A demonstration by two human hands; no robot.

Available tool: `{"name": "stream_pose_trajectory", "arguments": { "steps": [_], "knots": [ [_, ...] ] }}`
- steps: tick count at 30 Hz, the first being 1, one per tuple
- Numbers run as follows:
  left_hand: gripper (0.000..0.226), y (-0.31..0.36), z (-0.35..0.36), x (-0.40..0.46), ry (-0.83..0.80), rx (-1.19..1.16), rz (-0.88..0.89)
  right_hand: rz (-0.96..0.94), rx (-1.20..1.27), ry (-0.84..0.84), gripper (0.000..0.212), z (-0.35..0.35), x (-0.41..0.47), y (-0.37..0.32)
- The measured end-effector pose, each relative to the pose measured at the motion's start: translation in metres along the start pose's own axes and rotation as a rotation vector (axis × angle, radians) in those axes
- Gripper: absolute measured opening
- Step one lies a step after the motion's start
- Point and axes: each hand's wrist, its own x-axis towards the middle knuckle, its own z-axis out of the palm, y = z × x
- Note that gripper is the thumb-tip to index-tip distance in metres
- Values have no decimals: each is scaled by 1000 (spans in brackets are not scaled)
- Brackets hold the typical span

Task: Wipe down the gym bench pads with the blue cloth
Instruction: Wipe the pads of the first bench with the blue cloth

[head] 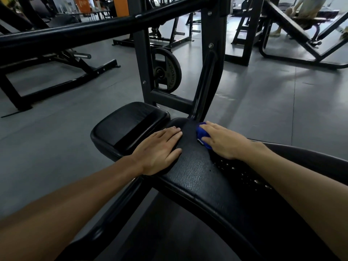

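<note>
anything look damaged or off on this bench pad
Yes. The long pad has cracked, wrinkled vinyl between the two hands, and droplets bead on its right side below the right hand, which presses the blue cloth. The seat pad looks intact.

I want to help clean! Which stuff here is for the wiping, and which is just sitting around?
For the wiping: blue cloth under the right hand; long back pad, with the left hand flat on it; seat pad.

Just around: weight plate; black frame bar; other benches.

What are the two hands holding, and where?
The right hand grips the bunched blue cloth from above. The left hand holds nothing, lying flat on the long black bench pad.
</note>
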Motion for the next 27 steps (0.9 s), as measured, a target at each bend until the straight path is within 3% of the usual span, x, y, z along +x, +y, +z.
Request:
{"name": "stream_pose_trajectory", "arguments": {
  "steps": [6,12,16,20,23,27],
  "knots": [
    [75,2,-1,0,45,9,-36,116,-62,58,24,-4,19,-15],
    [72,3,0,2,62,-74,-58,67,-94,147,39,19,-3,-56],
    [57,8,-8,1,77,-40,-67,53,-48,183,37,18,-33,-76],
    [75,9,-11,-6,32,98,-113,-14,-20,251,51,20,-72,-97],
    [57,14,-13,-21,-1,7,-178,-55,-59,244,61,42,-101,-102],
    [50,33,-28,-48,91,-215,-173,-26,-16,265,68,65,-122,-102]
  ]
}}
